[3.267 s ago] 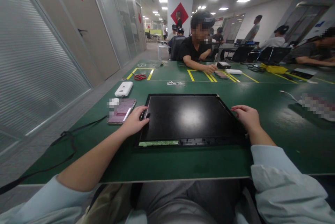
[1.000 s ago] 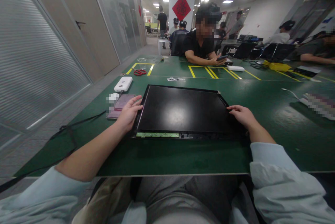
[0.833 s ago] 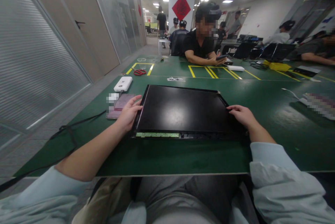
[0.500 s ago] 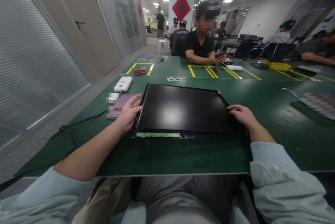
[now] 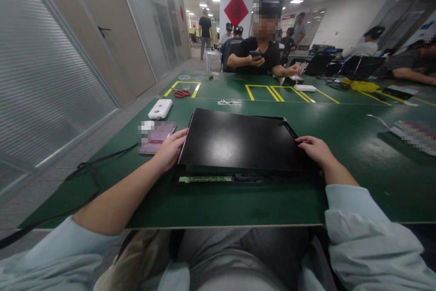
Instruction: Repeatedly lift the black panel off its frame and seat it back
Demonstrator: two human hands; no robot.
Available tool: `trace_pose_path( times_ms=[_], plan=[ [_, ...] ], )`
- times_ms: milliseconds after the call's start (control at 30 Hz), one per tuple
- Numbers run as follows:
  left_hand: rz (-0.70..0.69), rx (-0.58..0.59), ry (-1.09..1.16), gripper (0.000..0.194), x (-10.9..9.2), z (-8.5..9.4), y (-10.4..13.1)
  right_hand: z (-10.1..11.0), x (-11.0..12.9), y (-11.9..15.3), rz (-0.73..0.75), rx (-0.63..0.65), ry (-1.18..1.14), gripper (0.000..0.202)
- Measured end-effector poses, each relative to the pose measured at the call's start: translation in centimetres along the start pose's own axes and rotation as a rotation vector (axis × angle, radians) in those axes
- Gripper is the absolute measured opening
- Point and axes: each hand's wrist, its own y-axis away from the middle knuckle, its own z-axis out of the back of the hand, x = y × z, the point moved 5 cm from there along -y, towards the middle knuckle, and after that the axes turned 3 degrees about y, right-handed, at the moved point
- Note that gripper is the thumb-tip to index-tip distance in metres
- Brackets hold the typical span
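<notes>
A black flat screen panel (image 5: 238, 141) lies tilted over a thin black frame (image 5: 291, 130), its left side raised off the frame. My left hand (image 5: 172, 148) grips the panel's left edge, the fingers passing beneath it and partly hidden. Along the near side, a green circuit strip (image 5: 206, 179) shows in the gap under the panel. At the right, my right hand (image 5: 311, 146) is closed, thumb and fingers pinching the frame's right edge.
Left of the panel lie a phone (image 5: 158, 139) and a white power bank (image 5: 160, 109). Red-handled scissors (image 5: 182, 93) and small white pieces (image 5: 229, 102) are farther back. A cable (image 5: 102, 159) hangs over the left edge. Across the green table (image 5: 221, 209), another person (image 5: 259, 55) holds a phone.
The panel's left side has risen out of the frame with my left hand, whose fingers have closed on it. My right hand stays put. The person opposite has raised a phone.
</notes>
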Motion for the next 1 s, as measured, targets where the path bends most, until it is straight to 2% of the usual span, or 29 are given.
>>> trace_pose_path(
  times_ms=[167,367,467,600,733,1000],
  plan=[
    [-0.007,0.059,-0.012,0.053,-0.01,-0.23,0.17,0.14,0.16,0.18,-0.013,0.006,0.024,0.025],
    [-0.06,0.233,0.015,0.075,-0.11,-0.44,-0.36,0.08,0.07,0.26,0.001,0.006,0.004,0.025],
    [-0.069,0.283,0.053,0.071,-0.05,-0.51,-0.47,0.13,0.14,0.35,-0.007,0.01,0.0,0.024],
    [-0.075,0.261,-0.02,0.057,0.08,-0.28,-0.15,0.2,0.35,0.49,-0.017,0.014,0.0,0.023],
    [-0.097,0.28,-0.099,0.067,0.16,-0.13,0.13,0.21,0.39,0.45,-0.006,0.0,-0.001,0.022],
    [-0.154,0.276,-0.147,0.069,-0.07,0.08,0.01,0.23,0.28,0.32,0.0,0.001,0.024,0.025]
  ],
)
